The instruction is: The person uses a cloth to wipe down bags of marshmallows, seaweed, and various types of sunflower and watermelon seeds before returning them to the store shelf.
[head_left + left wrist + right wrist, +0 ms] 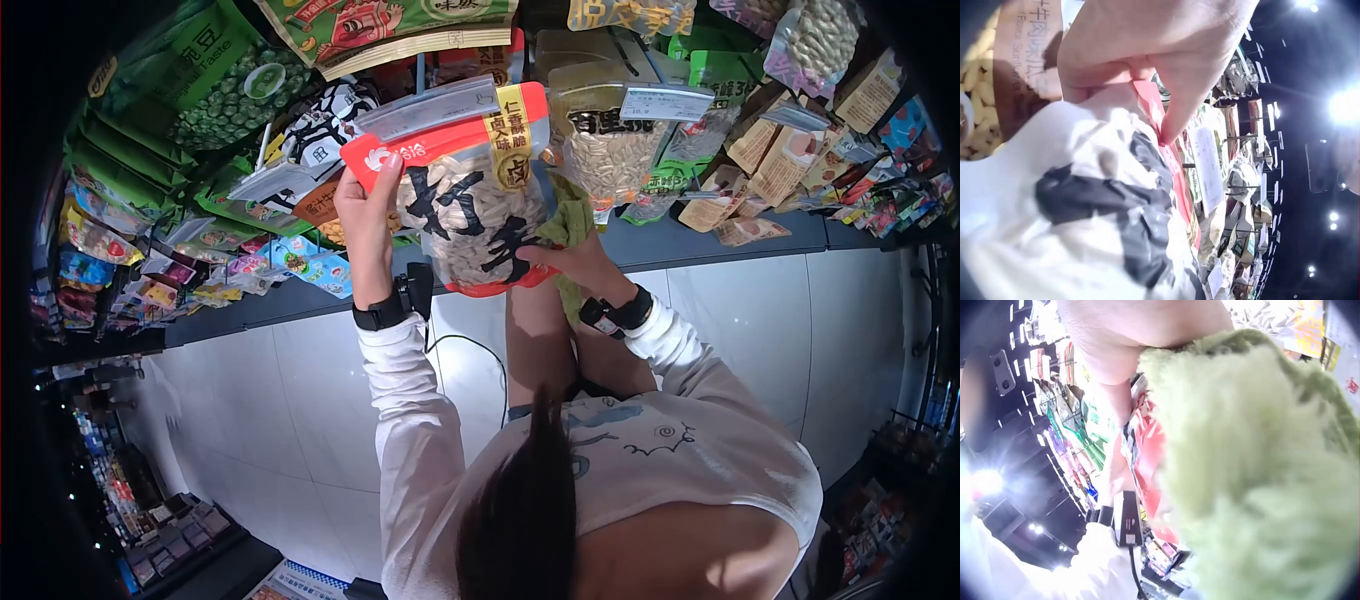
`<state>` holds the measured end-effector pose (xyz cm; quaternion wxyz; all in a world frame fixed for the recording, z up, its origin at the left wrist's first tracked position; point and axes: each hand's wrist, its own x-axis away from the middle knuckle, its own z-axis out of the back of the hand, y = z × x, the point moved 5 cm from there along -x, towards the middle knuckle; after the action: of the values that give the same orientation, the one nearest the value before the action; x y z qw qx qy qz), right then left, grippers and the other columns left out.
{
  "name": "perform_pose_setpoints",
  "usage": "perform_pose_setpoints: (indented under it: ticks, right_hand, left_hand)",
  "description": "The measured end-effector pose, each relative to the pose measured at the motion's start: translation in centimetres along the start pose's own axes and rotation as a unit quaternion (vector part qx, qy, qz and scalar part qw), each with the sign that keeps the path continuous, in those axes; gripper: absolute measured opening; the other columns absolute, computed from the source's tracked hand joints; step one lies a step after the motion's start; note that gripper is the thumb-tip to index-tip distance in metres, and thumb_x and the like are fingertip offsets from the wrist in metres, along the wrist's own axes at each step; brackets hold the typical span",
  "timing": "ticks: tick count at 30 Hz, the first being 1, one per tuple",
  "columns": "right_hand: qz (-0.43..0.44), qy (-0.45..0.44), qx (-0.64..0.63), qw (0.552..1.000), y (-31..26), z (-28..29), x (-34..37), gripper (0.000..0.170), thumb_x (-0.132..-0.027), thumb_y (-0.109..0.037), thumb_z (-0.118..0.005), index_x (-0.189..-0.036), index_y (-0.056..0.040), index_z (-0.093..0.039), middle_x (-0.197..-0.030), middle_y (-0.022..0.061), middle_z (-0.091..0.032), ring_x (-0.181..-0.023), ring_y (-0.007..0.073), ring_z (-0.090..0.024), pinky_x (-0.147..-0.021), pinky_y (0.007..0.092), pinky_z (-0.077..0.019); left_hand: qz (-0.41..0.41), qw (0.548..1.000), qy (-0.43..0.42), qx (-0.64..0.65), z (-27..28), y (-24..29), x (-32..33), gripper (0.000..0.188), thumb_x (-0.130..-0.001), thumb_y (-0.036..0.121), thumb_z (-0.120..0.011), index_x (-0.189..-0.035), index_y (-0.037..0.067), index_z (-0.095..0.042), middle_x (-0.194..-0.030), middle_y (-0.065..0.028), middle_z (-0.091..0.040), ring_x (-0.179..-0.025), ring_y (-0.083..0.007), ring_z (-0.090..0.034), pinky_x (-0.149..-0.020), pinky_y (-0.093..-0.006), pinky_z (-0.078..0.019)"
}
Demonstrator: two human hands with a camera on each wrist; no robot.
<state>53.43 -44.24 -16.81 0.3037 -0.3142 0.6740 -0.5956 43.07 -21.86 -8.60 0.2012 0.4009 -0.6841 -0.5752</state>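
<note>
A clear bag of seeds with a red top band and black characters is held up in front of the shelf. The left hand pinches its upper left corner, thumb over the red band; in the left wrist view that hand grips the red edge. At the bag's lower right, the right hand grips the edge with the thumb in front. A fuzzy green cloth-like thing hangs at the right hand; in the right wrist view this green thing hides the fingers.
Hanging snack bags and price tags fill the rack ahead. More seed bags hang to the right. Below runs a grey shelf edge above the tiled floor. A black cable hangs from the left wrist.
</note>
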Motion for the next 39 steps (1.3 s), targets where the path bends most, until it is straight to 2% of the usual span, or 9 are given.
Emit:
perform_pose_setpoints:
  ticks: [8, 11, 18, 25, 28, 29, 33, 36, 39]
  right_hand:
    - [0.07, 0.017, 0.004, 0.997, 0.3, 0.0, -3.5, 0.081, -0.064, -0.011, -0.079, -0.129, 0.0002, -0.031, -0.119, 0.0077, -0.044, -0.105, 0.0147, -0.044, -0.09, 0.0287, -0.0389]
    - [0.094, 0.014, 0.031, 0.995, 0.1, 0.6, -4.7, 0.074, -0.068, -0.006, -0.076, -0.128, -0.0006, -0.033, -0.116, 0.0066, -0.048, -0.102, 0.0137, -0.047, -0.088, 0.0281, -0.0415]
    - [0.057, 0.018, -0.016, 0.998, -0.1, 0.6, -5.1, 0.078, -0.065, -0.01, -0.078, -0.128, 0.0003, -0.033, -0.119, 0.0075, -0.046, -0.105, 0.0146, -0.045, -0.09, 0.0287, -0.039]
    - [0.024, 0.008, -0.032, 0.999, 1.3, 0.4, -5.4, 0.078, -0.065, -0.016, -0.08, -0.126, 0.0001, -0.035, -0.115, 0.007, -0.048, -0.103, 0.0141, -0.046, -0.087, 0.0274, -0.0406]
    - [0.058, 0.044, -0.012, 0.997, 0.9, 0.3, -5.8, 0.068, -0.066, -0.018, -0.08, -0.119, 0.0009, -0.042, -0.106, 0.0059, -0.053, -0.096, 0.0137, -0.05, -0.082, 0.0275, -0.0426]
    - [0.055, 0.051, 0.001, 0.997, 0.9, 0.2, -6.0, 0.064, -0.066, -0.019, -0.079, -0.116, 0.0008, -0.044, -0.103, 0.0053, -0.054, -0.093, 0.0135, -0.051, -0.08, 0.0276, -0.0432]
    - [0.059, 0.104, 0.019, 0.993, 0.8, 0.1, -7.3, 0.049, -0.068, -0.02, -0.077, -0.104, 0.0001, -0.051, -0.093, 0.0032, -0.058, -0.084, 0.0127, -0.054, -0.075, 0.0283, -0.0449]
    - [0.07, 0.14, 0.035, 0.987, 2.5, 0.5, -8.0, 0.04, -0.072, -0.019, -0.074, -0.101, -0.0003, -0.053, -0.09, 0.0053, -0.061, -0.081, 0.0143, -0.057, -0.072, 0.0292, -0.0456]
    - [0.042, 0.172, 0.097, 0.979, 2.3, 0.6, -6.8, 0.035, -0.076, -0.015, -0.068, -0.103, 0.0008, -0.055, -0.093, 0.009, -0.062, -0.084, 0.019, -0.059, -0.074, 0.0309, -0.0458]
  left_hand:
    - [-0.247, 0.956, 0.028, -0.155, -3.7, 2.5, -2.7, 0.064, -0.064, 0.004, -0.076, -0.118, 0.003, -0.042, -0.118, -0.0153, -0.046, -0.108, -0.0218, -0.048, -0.093, -0.0315, -0.039]
    - [-0.371, 0.849, 0.102, -0.361, -5.5, 5.3, -2.2, 0.053, -0.066, 0.007, -0.075, -0.112, 0.002, -0.05, -0.117, -0.0148, -0.046, -0.11, -0.0258, -0.046, -0.093, -0.0356, -0.0361]
    - [-0.39, 0.857, 0.064, -0.33, -6.0, 3.5, -3.1, 0.032, -0.062, 0.013, -0.074, -0.094, 0.011, -0.067, -0.115, -0.0088, -0.045, -0.114, -0.0317, -0.038, -0.097, -0.0417, -0.0312]
    - [-0.453, 0.738, 0.057, -0.497, -7.1, 4.0, -1.9, 0.032, -0.073, 0.018, -0.068, -0.104, 0.009, -0.066, -0.12, -0.0098, -0.05, -0.123, -0.0343, -0.033, -0.103, -0.0449, -0.0221]
    - [-0.394, 0.715, 0.012, -0.578, -7.1, 0.8, -2.8, 0.03, -0.072, 0.019, -0.064, -0.101, 0.011, -0.066, -0.125, -0.011, -0.046, -0.127, -0.0395, -0.026, -0.104, -0.0558, -0.0094]
    - [-0.4, 0.725, -0.037, -0.56, -7.1, -0.6, -3.2, 0.045, -0.075, 0.023, -0.061, -0.117, 0.006, -0.055, -0.127, -0.0175, -0.042, -0.128, -0.0429, -0.021, -0.104, -0.0589, -0.0047]
    - [-0.338, 0.758, -0.1, -0.549, -8.5, -2.9, -3.2, 0.063, -0.083, 0.032, -0.051, -0.131, -0.004, -0.031, -0.13, -0.0285, -0.033, -0.128, -0.0493, -0.014, -0.101, -0.063, -0.0033]
    - [-0.304, 0.75, -0.091, -0.58, -8.7, -3.9, -3.2, 0.063, -0.091, 0.037, -0.039, -0.134, -0.006, -0.025, -0.137, -0.0338, -0.019, -0.13, -0.0478, -0.01, -0.105, -0.0528, -0.0094]
    - [-0.294, 0.746, -0.108, -0.588, -8.8, -5.6, -2.3, 0.069, -0.09, 0.038, -0.04, -0.137, -0.007, -0.015, -0.136, -0.0361, -0.014, -0.129, -0.0491, -0.009, -0.105, -0.0531, -0.0082]
